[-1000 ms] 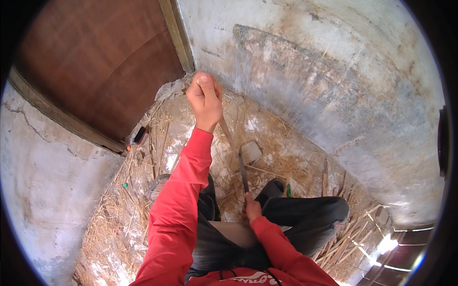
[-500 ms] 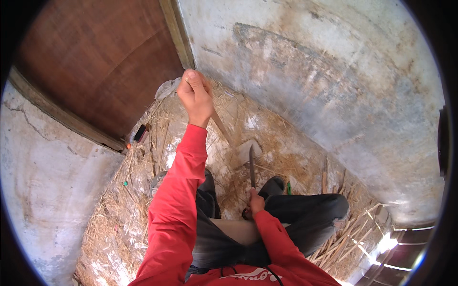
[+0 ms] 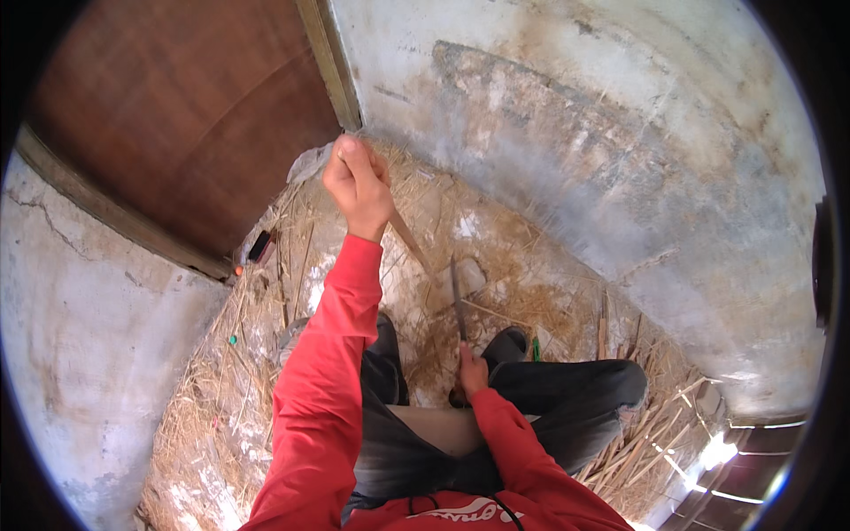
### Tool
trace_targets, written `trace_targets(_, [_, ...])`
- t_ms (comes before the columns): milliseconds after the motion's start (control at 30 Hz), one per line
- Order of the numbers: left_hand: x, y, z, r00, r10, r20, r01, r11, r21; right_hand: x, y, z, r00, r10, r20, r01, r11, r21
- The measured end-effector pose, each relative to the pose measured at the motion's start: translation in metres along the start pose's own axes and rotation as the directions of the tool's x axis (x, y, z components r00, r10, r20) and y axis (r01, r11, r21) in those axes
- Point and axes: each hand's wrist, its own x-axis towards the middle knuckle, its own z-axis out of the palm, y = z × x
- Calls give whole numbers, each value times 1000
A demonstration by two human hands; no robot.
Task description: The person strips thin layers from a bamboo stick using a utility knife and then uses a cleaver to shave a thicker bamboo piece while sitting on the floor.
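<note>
Straw-strewn floor (image 3: 221, 398): left hand (image 3: 357, 181) raises strip (image 3: 409, 241), right hand (image 3: 471, 370) apparently holds knife (image 3: 458, 296).

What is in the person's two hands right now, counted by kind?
Thin cane strips: 1, pinched in the raised left hand, the strip slanting down.
Knives: 1, the blade upright in the right hand.
Total: 2.
</note>
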Motion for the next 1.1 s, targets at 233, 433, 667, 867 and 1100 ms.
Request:
trace_targets(233, [4,5,-14,999,-39,-10,39,999,-27,11,22,23,902,-411,-129,421,905,62])
trace_targets(433, [6,9,-16,999,-45,16,46,997,-59,27,53,15,989,144,24,-144,989,20])
trace_targets(667, [1,14,-24,981,-191,31,193,966,-171,-17,-17,2,989,146,2,-143,966,217])
trace_targets(867, [1,13,-21,983,-181,34,184,959,-215,-15,-11,2,986,165,-15,-157,957,246])
trace_targets(1100, [-5,25,-5,966,-184,183,181,983,29,-44,-48,4,991,135,-20,-123,949,292])
